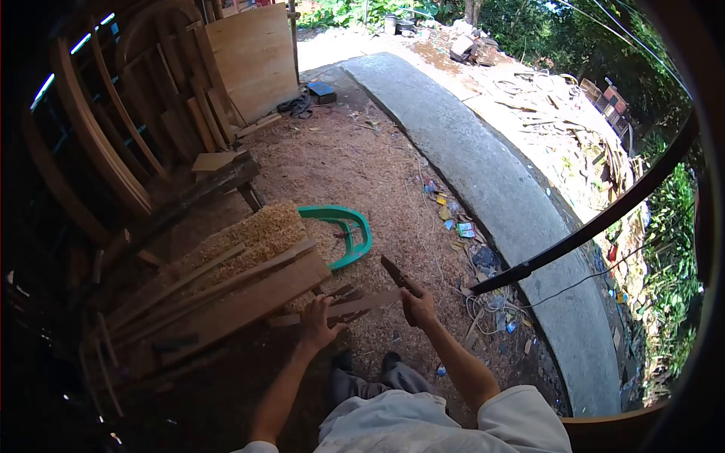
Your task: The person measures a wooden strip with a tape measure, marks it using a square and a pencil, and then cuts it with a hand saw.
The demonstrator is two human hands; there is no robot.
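Observation:
My right hand (418, 308) is closed around a dark brown elongated piece (400, 275), which points up and to the left; its kind I cannot make out. A pale flat strip (366, 303) runs leftward from beside that hand. My left hand (317, 323), thumb apart from the fingers, is over the strip's left part, close to the end of a wide wooden board (257, 306). Whether the left palm touches the strip is hidden. Dark short wood pieces (343, 293) show just beyond the left hand.
A green plastic frame (365, 234) lies beyond the boards, beside heaped wood shavings (264, 230). Planks (204, 98) and a plywood sheet (253, 60) lean at the back left. Right of me are a dark slanting pole (581, 238), cables, litter and a concrete strip (483, 158).

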